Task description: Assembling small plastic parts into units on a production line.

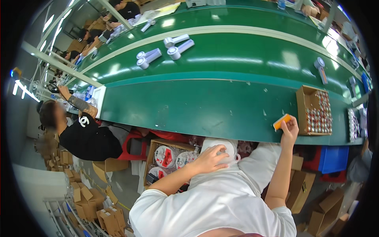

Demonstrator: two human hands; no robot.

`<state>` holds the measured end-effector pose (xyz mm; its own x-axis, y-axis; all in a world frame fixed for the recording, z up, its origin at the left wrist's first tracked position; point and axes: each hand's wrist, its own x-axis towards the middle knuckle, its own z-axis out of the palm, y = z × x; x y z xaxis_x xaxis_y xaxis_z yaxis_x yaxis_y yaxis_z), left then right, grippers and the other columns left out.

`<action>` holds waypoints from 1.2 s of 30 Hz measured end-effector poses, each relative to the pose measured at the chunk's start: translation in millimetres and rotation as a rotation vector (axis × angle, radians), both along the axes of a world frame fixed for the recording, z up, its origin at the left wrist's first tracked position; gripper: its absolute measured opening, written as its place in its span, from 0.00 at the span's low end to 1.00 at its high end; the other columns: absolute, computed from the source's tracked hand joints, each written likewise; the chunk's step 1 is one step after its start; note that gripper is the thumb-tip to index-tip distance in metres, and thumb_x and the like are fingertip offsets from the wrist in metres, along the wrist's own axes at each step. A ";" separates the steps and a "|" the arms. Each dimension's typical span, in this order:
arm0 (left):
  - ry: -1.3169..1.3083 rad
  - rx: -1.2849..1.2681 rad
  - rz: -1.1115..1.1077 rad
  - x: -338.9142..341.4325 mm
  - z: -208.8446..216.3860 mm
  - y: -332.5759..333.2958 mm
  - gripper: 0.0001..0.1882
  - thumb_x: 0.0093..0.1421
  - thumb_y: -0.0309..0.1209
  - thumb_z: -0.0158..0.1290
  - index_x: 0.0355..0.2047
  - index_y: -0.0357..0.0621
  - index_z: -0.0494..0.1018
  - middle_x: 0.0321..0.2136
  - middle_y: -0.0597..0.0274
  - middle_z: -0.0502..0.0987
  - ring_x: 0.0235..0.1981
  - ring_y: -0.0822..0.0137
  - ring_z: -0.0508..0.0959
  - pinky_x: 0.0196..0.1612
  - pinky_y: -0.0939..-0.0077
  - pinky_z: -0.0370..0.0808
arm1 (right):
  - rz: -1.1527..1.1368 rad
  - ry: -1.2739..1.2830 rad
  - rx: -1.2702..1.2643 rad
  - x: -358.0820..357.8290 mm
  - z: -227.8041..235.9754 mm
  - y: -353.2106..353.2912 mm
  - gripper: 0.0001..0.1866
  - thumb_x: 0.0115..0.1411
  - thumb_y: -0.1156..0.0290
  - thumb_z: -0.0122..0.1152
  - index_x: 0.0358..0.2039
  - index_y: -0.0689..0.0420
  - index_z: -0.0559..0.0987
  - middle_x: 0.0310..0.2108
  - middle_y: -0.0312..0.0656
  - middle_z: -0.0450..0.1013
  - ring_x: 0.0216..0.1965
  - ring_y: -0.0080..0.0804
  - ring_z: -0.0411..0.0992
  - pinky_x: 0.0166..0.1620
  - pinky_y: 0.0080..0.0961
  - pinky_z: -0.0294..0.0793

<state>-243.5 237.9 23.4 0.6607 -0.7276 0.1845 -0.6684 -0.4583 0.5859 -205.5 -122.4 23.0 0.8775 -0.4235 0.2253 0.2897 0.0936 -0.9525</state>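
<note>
My right hand is closed on an orange cylindrical battery, gripping it just above the bench's near edge. To the right of that hand, an open cardboard box holds many upright silver-topped cells. Down at my lap, my left hand has its fingers curled over a white roll lying on my thigh. Part of the roll is hidden by that hand.
Handheld fans lie on the green belt beyond the green bench; another fan is at the right. A carton of rolls stands left of my legs. A co-worker sits at the left.
</note>
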 end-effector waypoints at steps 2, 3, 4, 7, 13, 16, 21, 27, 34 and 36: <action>-0.013 -0.092 -0.025 34.4 39.8 10.3 0.21 0.56 0.43 0.60 0.45 0.46 0.74 0.49 0.51 0.72 0.49 0.49 0.73 0.51 0.57 0.71 | 0.013 0.009 0.059 1.1 1.0 1.4 0.15 0.59 0.78 0.61 0.46 0.66 0.72 0.37 0.37 0.72 0.38 0.20 0.70 0.43 0.17 0.69; -0.097 -0.120 0.047 59.0 57.1 17.4 0.19 0.56 0.41 0.60 0.44 0.46 0.74 0.47 0.53 0.73 0.50 0.50 0.73 0.52 0.58 0.71 | 0.020 0.014 0.089 1.0 2.0 2.6 0.14 0.59 0.78 0.61 0.45 0.65 0.72 0.37 0.37 0.72 0.38 0.20 0.70 0.42 0.17 0.69; -0.182 -0.155 0.119 89.8 70.1 22.4 0.18 0.55 0.39 0.60 0.43 0.46 0.75 0.45 0.54 0.75 0.50 0.51 0.73 0.53 0.58 0.71 | 0.027 0.016 0.111 1.8 2.9 0.7 0.14 0.59 0.78 0.60 0.45 0.65 0.72 0.37 0.37 0.72 0.38 0.20 0.70 0.42 0.17 0.70; -0.384 -0.295 0.451 206.7 81.0 32.9 0.16 0.55 0.34 0.59 0.44 0.46 0.73 0.43 0.51 0.74 0.49 0.50 0.72 0.55 0.59 0.68 | 0.045 0.004 0.170 3.1 2.1 -3.9 0.14 0.60 0.78 0.60 0.45 0.64 0.71 0.37 0.37 0.72 0.37 0.20 0.71 0.41 0.17 0.70; -0.552 0.068 0.961 405.8 48.4 61.9 0.27 0.51 0.40 0.63 0.50 0.49 0.71 0.53 0.49 0.63 0.54 0.45 0.64 0.52 0.51 0.66 | 0.019 0.035 0.149 4.2 4.2 3.8 0.14 0.59 0.77 0.61 0.45 0.63 0.71 0.36 0.37 0.72 0.36 0.19 0.71 0.39 0.14 0.70; -0.359 0.176 0.956 432.5 32.7 72.4 0.23 0.50 0.34 0.63 0.48 0.51 0.72 0.51 0.51 0.64 0.51 0.47 0.68 0.46 0.54 0.74 | 0.010 0.062 0.137 2.6 9.5 6.7 0.15 0.59 0.77 0.62 0.45 0.64 0.72 0.35 0.36 0.71 0.35 0.18 0.70 0.38 0.13 0.69; -0.260 -0.015 0.852 423.9 41.2 44.7 0.19 0.51 0.33 0.61 0.45 0.52 0.74 0.46 0.52 0.66 0.44 0.49 0.73 0.44 0.56 0.76 | 0.006 0.096 0.114 0.4 14.4 11.4 0.14 0.58 0.77 0.62 0.45 0.65 0.72 0.35 0.35 0.70 0.35 0.17 0.68 0.39 0.13 0.68; -0.239 -0.185 0.106 308.1 86.4 -48.9 0.26 0.51 0.33 0.63 0.50 0.49 0.68 0.49 0.51 0.66 0.47 0.48 0.73 0.49 0.61 0.72 | 0.059 0.020 0.194 -3.5 5.9 0.9 0.18 0.58 0.79 0.60 0.49 0.63 0.70 0.39 0.37 0.70 0.41 0.22 0.71 0.45 0.16 0.69; -0.521 -0.034 -0.400 212.7 73.0 -97.1 0.11 0.51 0.24 0.59 0.36 0.47 0.76 0.50 0.50 0.66 0.55 0.49 0.67 0.51 0.60 0.71 | 0.141 -0.031 0.248 3.8 8.1 5.8 0.18 0.55 0.81 0.62 0.47 0.63 0.72 0.40 0.39 0.72 0.41 0.23 0.70 0.47 0.21 0.68; -0.655 0.036 -0.398 201.9 67.6 -107.1 0.08 0.52 0.26 0.58 0.34 0.48 0.76 0.50 0.51 0.66 0.57 0.49 0.65 0.50 0.58 0.71 | 0.135 -0.023 0.226 -0.2 7.3 3.3 0.18 0.55 0.81 0.63 0.46 0.63 0.72 0.40 0.39 0.72 0.41 0.23 0.70 0.46 0.20 0.68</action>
<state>-41.6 130.9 91.0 0.1111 -0.9008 0.4197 -0.9926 -0.1215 0.0021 -205.7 -119.1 30.3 0.9253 -0.3445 0.1587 0.2812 0.3423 -0.8965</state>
